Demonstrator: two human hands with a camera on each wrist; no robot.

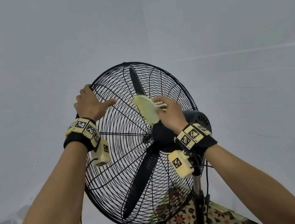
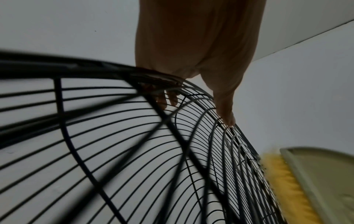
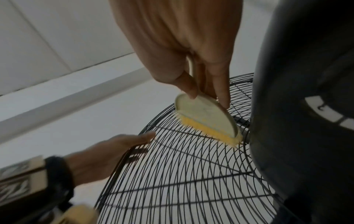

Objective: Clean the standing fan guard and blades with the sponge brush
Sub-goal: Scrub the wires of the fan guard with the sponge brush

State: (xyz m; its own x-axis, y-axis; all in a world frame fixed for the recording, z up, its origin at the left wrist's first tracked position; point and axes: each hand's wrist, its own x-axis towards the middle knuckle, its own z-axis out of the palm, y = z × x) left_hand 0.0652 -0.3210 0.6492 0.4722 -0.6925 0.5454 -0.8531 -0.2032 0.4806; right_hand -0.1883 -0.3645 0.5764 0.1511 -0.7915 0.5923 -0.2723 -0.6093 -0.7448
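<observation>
Keep your left hand [image 1: 88,104] gripping the fan guard [image 1: 133,174] rim (upper left), right hand [image 1: 170,114] pinching the sponge brush [image 1: 146,109] handle, bristles flat against the rear wires beside the motor [image 1: 196,121], short strokes.

sponge brush [image 3: 206,119] against fan guard [image 3: 182,174]

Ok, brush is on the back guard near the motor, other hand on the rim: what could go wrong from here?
1. The left hand grips the guard rim with fingertips poking through the wires; if the blades turn, they could be struck.
2. The right hand pinches the sponge brush by its thin handle only; bristles snagging on the wires could twist it loose.
3. Hard pushing may tip the fan on its pole.
</observation>
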